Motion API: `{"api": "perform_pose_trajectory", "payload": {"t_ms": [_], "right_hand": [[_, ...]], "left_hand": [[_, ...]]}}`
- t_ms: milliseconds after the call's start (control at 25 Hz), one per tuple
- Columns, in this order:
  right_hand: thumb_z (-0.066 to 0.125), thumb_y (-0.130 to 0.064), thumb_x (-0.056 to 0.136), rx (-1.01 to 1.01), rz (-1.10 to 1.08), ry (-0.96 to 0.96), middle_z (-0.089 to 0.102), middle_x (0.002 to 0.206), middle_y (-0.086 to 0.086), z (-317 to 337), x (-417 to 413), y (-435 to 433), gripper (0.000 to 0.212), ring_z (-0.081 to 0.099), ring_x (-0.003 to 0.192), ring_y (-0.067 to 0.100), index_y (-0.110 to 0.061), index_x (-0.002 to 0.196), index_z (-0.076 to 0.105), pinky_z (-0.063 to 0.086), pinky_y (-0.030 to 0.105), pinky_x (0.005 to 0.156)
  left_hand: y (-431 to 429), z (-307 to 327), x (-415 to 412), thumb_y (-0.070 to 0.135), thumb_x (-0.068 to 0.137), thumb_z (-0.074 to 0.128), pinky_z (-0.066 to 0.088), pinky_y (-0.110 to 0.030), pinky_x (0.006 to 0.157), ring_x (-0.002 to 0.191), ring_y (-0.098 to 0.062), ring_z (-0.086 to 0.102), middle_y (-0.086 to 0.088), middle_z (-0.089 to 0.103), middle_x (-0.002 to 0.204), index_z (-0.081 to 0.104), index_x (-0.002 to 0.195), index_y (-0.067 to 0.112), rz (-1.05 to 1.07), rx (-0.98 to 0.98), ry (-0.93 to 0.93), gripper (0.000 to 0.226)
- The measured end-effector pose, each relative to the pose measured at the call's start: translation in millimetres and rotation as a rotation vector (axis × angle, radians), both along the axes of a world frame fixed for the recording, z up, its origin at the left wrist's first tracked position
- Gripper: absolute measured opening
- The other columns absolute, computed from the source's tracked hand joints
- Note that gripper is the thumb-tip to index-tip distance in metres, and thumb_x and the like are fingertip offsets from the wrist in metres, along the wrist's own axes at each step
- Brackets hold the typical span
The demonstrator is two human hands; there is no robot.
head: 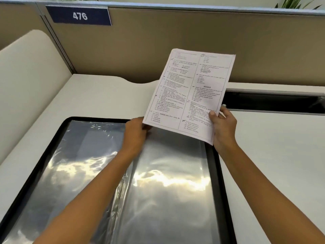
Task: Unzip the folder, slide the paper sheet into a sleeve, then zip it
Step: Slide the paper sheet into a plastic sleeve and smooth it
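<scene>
A black-edged folder (213, 166) lies open on the desk, with shiny clear plastic sleeves (168, 182) spread across both halves. A printed paper sheet (190, 92) is held upright and slightly tilted above the folder's far right corner. My left hand (136, 132) pinches the sheet's lower left corner. My right hand (223, 125) grips its lower right edge, thumb on the printed face. The sheet's bottom edge hovers at the top of the right-hand sleeve; whether it is inside the sleeve I cannot tell.
The white desk (272, 147) runs right of the folder, with a dark cable slot (274, 101) along its back. A beige partition (175, 41) with a blue "476" sign (79, 15) stands behind. A cream side panel (28, 73) rises at the left.
</scene>
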State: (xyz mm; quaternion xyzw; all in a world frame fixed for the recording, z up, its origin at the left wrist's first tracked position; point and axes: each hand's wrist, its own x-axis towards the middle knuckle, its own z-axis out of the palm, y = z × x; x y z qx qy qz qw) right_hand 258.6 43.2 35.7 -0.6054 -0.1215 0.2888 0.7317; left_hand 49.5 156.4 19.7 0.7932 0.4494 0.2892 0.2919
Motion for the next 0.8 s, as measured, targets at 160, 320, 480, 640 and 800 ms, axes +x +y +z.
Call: {"api": "perform_pose_trajectory", "payload": {"t_ms": [160, 320, 480, 640, 800], "right_hand": [[0.056, -0.001, 0.092, -0.009, -0.033, 0.016, 0.07, 0.112, 0.007, -2, 7, 12, 0.032, 0.069, 0.102, 0.022, -0.006, 0.124, 0.058, 0.057, 0.035, 0.086], [0.056, -0.002, 0.093, -0.015, -0.049, 0.018, 0.069, 0.114, 0.008, -5, 10, 13, 0.031, 0.068, 0.102, 0.022, -0.008, 0.123, 0.058, 0.056, 0.038, 0.09], [0.056, -0.001, 0.092, -0.015, -0.051, 0.018, 0.07, 0.111, 0.006, -7, 12, 12, 0.029, 0.069, 0.101, 0.022, -0.012, 0.119, 0.059, 0.056, 0.041, 0.09], [0.056, -0.002, 0.093, -0.024, -0.067, -0.004, 0.07, 0.111, 0.006, -3, 14, 11, 0.028, 0.069, 0.1, 0.022, -0.008, 0.12, 0.059, 0.058, 0.035, 0.085], [0.055, -0.002, 0.093, -0.006, -0.066, -0.004, 0.07, 0.113, 0.006, 3, 20, 10, 0.029, 0.07, 0.097, 0.02, -0.005, 0.121, 0.058, 0.058, 0.036, 0.085]], "left_hand": [[-8, -10, 24, -0.002, 0.075, 0.071, 0.048, -0.021, 0.071, 0.079, -0.01, 0.064, -0.012, 0.066, 0.092, 0.068, 0.085, 0.005, -0.21, -0.003, 0.064, 0.013], [-13, -35, 31, 0.025, 0.074, 0.067, 0.046, -0.04, 0.082, 0.098, -0.034, 0.058, -0.014, 0.067, 0.098, 0.067, 0.088, 0.003, -0.327, 0.274, 0.336, 0.026], [-14, -40, 33, 0.028, 0.071, 0.065, 0.047, -0.039, 0.078, 0.085, -0.03, 0.063, -0.006, 0.07, 0.084, 0.07, 0.081, 0.007, -0.286, 0.374, 0.323, 0.023], [-18, -35, 32, 0.031, 0.07, 0.066, 0.032, -0.032, 0.081, 0.081, -0.023, 0.06, 0.005, 0.069, 0.074, 0.07, 0.071, 0.017, -0.195, 0.39, 0.238, 0.014], [-18, -33, 29, 0.027, 0.079, 0.058, 0.019, -0.03, 0.085, 0.089, -0.024, 0.057, 0.003, 0.064, 0.086, 0.062, 0.085, 0.018, -0.219, 0.335, 0.222, 0.011]]}}
